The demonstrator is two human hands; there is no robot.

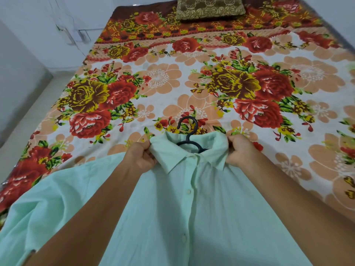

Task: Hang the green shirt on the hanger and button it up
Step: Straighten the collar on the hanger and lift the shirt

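The pale green shirt [172,217] lies front up on the bed, its collar pointing away from me. A black hanger [189,131] sits inside the neck; only its hook and a bit of the shoulder bar show above the collar. Buttons run down the closed placket in the middle. My left hand [141,156] pinches the left side of the collar. My right hand [240,150] grips the right side of the collar. The left sleeve spreads out toward the near left corner.
A flowered bedsheet [172,83] in red, orange and white covers the bed. A brown patterned pillow [209,7] lies at the far end. Pale floor [28,104] and a white wall run along the left side of the bed.
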